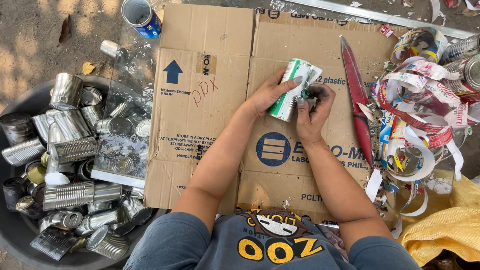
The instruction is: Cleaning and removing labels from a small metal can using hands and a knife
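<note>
My left hand (267,95) grips a tin can (292,90) with a green and white paper label, holding it tilted above a flattened cardboard box (200,100). My right hand (312,112) pinches the label at the can's lower right side, fingers closed on the paper edge. A long red-bladed knife (357,100) lies on the cardboard just right of my hands.
A dark round tub (20,235) at left holds several bare silver cans. A glass pane (125,100) lies between tub and cardboard. A heap of torn paper labels (425,105) sits at right, with yellow cloth (445,227) below it. A blue-labelled can (141,17) stands at the top.
</note>
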